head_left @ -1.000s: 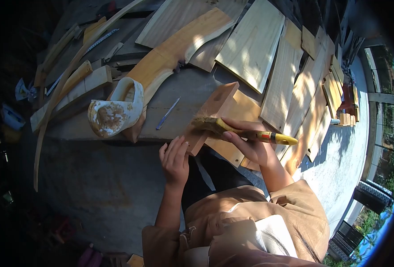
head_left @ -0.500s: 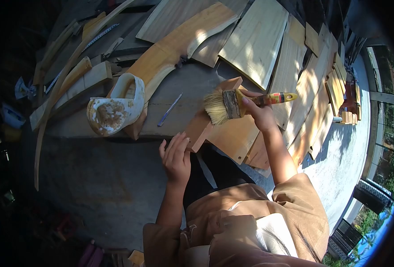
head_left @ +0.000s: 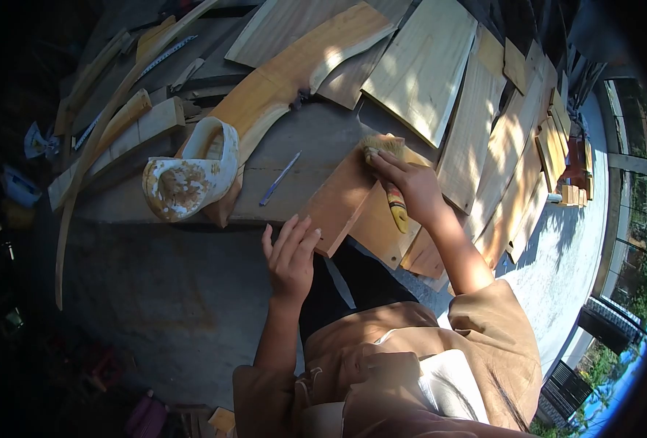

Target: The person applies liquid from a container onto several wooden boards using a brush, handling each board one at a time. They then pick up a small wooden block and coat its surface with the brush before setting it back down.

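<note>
My right hand (head_left: pixel 405 181) is closed around a wide paintbrush (head_left: pixel 398 208), its yellow handle pointing down toward me. The pale bristles are at the far end of a reddish-brown wooden board (head_left: pixel 342 193), seemingly touching it. My left hand (head_left: pixel 291 255) is at the board's near left corner, fingers spread, the fingertips at its edge. A cut-open white plastic jug (head_left: pixel 225 150), stained brown inside, stands to the left. Between jug and board lies a blue-and-white pen (head_left: pixel 280 179).
A long curved wooden piece (head_left: pixel 287 69) lies behind the jug. Several pale planks (head_left: pixel 422 69) spread to the back and right. Thin bent strips (head_left: pixel 104 124) and a curved block (head_left: pixel 130 139) occupy the left side. Concrete floor (head_left: pixel 155 292) shows below the table edge.
The brush has swung from pointing left across the board to the board's far end, its handle now toward me. My left hand's fingers have spread at the board's corner.
</note>
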Demonstrator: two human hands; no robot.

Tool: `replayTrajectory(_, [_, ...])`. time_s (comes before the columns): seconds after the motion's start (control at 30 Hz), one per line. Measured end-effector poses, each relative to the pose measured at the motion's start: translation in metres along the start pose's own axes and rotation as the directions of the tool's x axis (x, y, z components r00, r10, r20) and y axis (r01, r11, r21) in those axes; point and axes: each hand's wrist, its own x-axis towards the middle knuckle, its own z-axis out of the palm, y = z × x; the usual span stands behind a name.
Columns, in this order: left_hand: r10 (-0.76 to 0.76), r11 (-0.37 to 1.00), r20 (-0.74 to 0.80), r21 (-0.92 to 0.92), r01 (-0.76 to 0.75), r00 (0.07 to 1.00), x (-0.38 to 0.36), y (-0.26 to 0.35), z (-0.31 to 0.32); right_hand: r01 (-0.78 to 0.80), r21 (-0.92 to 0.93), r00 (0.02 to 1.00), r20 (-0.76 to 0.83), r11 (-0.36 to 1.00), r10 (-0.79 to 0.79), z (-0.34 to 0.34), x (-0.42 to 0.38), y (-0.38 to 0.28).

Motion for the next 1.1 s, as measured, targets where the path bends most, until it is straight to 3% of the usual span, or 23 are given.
replayTrajectory(0.13, [0.057,0.998,0.046,0.027,-0.058,0.997,0.001,0.005,-0.002,-0.002,0.085,1.0,0.03,0.996,-0.001,-0.014,-0.013,-0.027])
replayTrajectory(0.2, [0.051,0.998,0.042,0.027,-0.052,0.998,0.001,0.002,-0.003,0.052,0.376,0.997,0.026,0.925,-0.067,-0.016,-0.021,-0.035])
replayTrajectory(0.23, [0.042,0.999,0.037,0.025,-0.043,0.998,0.0,0.002,-0.002,0.111,0.457,0.993,-0.077,0.883,-0.085,-0.012,-0.023,-0.042])
replayTrajectory(0.33, [-0.03,1.0,-0.011,-0.004,0.03,0.999,0.0,0.002,0.0,-0.006,0.62,0.999,0.035,0.785,-0.02,-0.036,-0.025,-0.068])
replayTrajectory(0.4, [-0.068,0.997,-0.022,-0.041,0.067,0.997,0.002,0.003,0.001,0.04,0.635,0.999,-0.014,0.771,-0.04,-0.046,-0.022,-0.071])
replayTrajectory(0.47, [-0.11,0.991,-0.03,-0.078,0.107,0.993,0.004,0.003,0.002,0.033,0.83,0.999,-0.034,0.557,-0.009,-0.049,-0.021,-0.067])
replayTrajectory(0.5, [-0.12,0.99,-0.048,-0.077,0.116,0.992,0.007,0.002,0.001,-0.104,0.94,0.984,0.051,0.326,0.169,-0.047,-0.019,-0.071])
replayTrajectory(0.53, [-0.128,0.99,-0.07,-0.076,0.123,0.989,0.009,0.002,0.001,-0.237,0.932,0.955,0.172,0.273,0.242,-0.051,-0.015,-0.068])
replayTrajectory(0.6, [-0.154,0.986,-0.055,-0.073,0.15,0.986,0.009,0.0,-0.001,-0.258,0.934,0.926,0.166,0.247,0.338,-0.031,-0.008,-0.045])
replayTrajectory(0.67, [-0.179,0.982,-0.047,-0.068,0.175,0.983,0.007,-0.002,-0.001,-0.395,0.916,0.81,0.383,-0.069,0.445,-0.011,0.001,-0.012])
replayTrajectory(0.73, [-0.174,0.982,-0.014,-0.077,0.172,0.985,0.004,-0.004,-0.001,-0.381,0.905,0.757,0.423,-0.19,0.498,0.003,0.009,0.019])
replayTrajectory(0.87, [-0.167,0.984,0.002,-0.059,0.167,0.986,-0.003,-0.005,0.0,-0.431,0.902,0.665,0.296,0.028,0.686,0.014,0.015,0.083])
replayTrajectory(0.93, [-0.128,0.991,0.006,-0.033,0.128,0.992,-0.004,-0.003,0.001,-0.352,0.888,0.701,0.041,0.295,0.712,0.004,0.026,0.096])
replayTrajectory(1.0, [-0.129,0.991,-0.006,-0.028,0.129,0.992,-0.004,-0.002,0.001,-0.309,0.891,0.684,-0.035,0.333,0.729,-0.002,0.03,0.09])
replayTrajectory(1.07, [-0.132,0.991,-0.017,-0.027,0.132,0.991,-0.004,-0.002,0.003,-0.102,0.528,0.832,-0.419,0.843,0.363,0.002,0.027,0.081])
replayTrajectory(1.1, [-0.166,0.985,-0.033,-0.045,0.164,0.986,-0.004,-0.004,0.004,-0.264,0.265,0.899,-0.281,0.928,0.336,-0.013,0.028,0.052])
